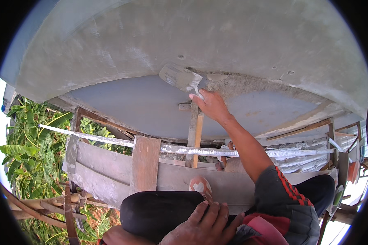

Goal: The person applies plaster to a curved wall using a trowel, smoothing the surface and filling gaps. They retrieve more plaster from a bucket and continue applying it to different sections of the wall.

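Grey trowel [178,76]: up at the plastered surface's [151,32] lower edge, blade pointing left.
Right hand [211,106]: on it now, fingers curled round the trowel's handle.
Left hand [206,228]: low beside the bent knee [153,208], fingers loosely spread.
White-streaked bar [98,139]: crosswise, partly covered by the brown board [145,163].

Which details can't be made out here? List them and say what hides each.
All in the head view:
1. Handle of the plastering trowel: mostly covered by the right hand.
2. Palm of the left hand: turned away from the camera.
3. Heel of the pink-and-white sneaker: behind the black trouser leg.
4. Reddish shape near the white-splashed rail: too small to identify.
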